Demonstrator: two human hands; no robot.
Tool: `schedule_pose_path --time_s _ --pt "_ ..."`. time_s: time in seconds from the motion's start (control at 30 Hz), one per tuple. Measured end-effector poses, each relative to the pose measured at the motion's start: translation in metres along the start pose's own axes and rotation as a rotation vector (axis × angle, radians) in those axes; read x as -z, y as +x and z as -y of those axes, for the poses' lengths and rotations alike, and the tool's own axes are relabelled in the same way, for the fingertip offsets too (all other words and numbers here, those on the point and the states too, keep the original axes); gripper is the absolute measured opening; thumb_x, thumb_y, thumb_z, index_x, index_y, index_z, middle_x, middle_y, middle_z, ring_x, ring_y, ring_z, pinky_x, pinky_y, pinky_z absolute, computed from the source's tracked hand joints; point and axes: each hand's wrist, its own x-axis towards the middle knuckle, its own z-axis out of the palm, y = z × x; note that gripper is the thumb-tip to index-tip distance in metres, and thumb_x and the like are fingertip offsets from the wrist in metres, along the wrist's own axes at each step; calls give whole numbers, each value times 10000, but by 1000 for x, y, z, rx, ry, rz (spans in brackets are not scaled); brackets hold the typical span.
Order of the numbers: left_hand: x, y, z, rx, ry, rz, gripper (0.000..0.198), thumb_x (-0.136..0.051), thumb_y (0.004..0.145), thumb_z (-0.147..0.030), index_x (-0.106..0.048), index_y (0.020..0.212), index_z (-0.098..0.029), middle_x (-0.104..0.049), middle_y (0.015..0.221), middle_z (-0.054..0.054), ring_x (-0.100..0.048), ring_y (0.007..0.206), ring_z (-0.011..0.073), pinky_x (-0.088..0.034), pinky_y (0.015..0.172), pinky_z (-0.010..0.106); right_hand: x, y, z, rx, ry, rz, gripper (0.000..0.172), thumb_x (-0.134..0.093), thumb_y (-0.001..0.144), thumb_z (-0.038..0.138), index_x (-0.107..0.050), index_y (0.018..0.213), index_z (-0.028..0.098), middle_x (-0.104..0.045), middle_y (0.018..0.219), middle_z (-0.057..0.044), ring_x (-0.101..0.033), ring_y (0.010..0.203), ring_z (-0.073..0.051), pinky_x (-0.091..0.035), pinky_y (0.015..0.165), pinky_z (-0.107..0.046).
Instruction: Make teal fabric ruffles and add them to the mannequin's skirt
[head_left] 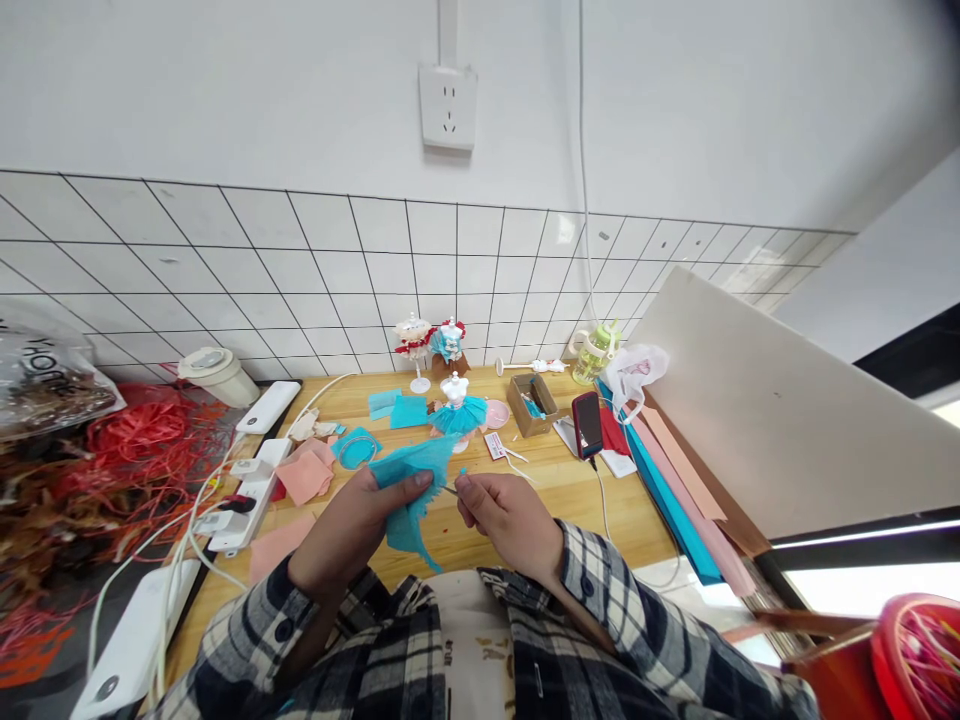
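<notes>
Working blue paper with both hands: left pinches the sheet, right pinches a thin tool.
Your left hand [356,520] grips the ragged-edged blue paper [406,528] above the table [637,510]; your right hand [508,518] pinches a thin tool [449,490] just beside its edge, type unclear. Keep the paper lightly taut, tip close to the edge; pull gently, it could tear.

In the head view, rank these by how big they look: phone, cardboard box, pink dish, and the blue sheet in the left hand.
Largest to smallest:
1. Held blue sheet, helped by being nearest the camera
2. Cardboard box
3. Phone
4. Pink dish
</notes>
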Motion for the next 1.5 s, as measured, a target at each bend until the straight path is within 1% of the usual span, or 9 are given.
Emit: schedule_pose_path --time_s 0.27,0.43,0.67,0.77,0.93,1.03,1.27,1.4,1.5 --pt "1 -2 -1 7 -27 31 192 -698 761 -285 -728 949 -257 -747 947 5 -671 869 205 -495 810 268 0 1 0 22 4 6 574 -262 943 573 -454 577 175 -432 512 37 -381 495 -85 -233 506 -239" --pt "0 -2 -2 25 -51 43 178 -690 773 -287 -724 946 -262 -749 938 -3 -673 855 197 -498 777 260 1 1 2 12 -3 9 564 -285 937 573 -433 564 176 -421 505 37 -374 490 -85 -236 500 -237" --pt "4 0 2 19 -108 -15 56 -734 734 -272 -721 778 -240 -739 797 -37 -653 724 132 -485 712 193 1 2 -1 -12 45 2 599 -243 945 581 -489 584 171 -433 504 34 -392 497 -87 -258 515 -228" --pt "6 2 3 12 -118 -1 25 -722 750 -257 -707 756 -238 -724 760 -55 -636 708 114 -480 702 176 1 3 -3 -12 28 13 600 -246 946 581 -496 589 169 -427 502 35 -388 498 -86 -249 514 -227" --pt "7 4 3 8 -74 50 61 -704 767 -273 -718 820 -246 -737 832 -41 -636 766 134 -488 747 205 3 4 -4 -14 -2 4 600 -254 945 583 -513 598 168 -433 502 37 -391 499 -84 -245 519 -228" --pt "6 5 3 25 -46 50 84 -706 760 -289 -727 833 -252 -744 861 -28 -643 778 154 -495 760 230 3 5 -5 -7 -3 5 598 -256 947 578 -508 592 168 -437 501 39 -396 498 -82 -244 519 -227" --pt "7 6 4 20 7 41 236 -699 759 -312 -725 987 -256 -740 991 18 -663 857 219 -508 787 299 3 5 -7 9 -27 14 575 -283 950 555 -494 581 168 -438 498 41 -401 498 -79 -231 510 -230" --pt "8 6 5 39 -20 56 290 -701 759 -308 -713 1040 -235 -740 995 40 -667 852 228 -509 801 324 3 5 -6 -1 -28 20 582 -286 946 563 -489 570 167 -439 495 39 -400 493 -80 -228 506 -233" --pt "8 6 5 69 -49 82 282 -692 770 -299 -714 1039 -214 -743 980 49 -672 852 231 -506 835 350 4 5 -6 -23 -5 24 602 -268 946 571 -500 566 166 -443 494 36 -410 493 -81 -239 508 -232"
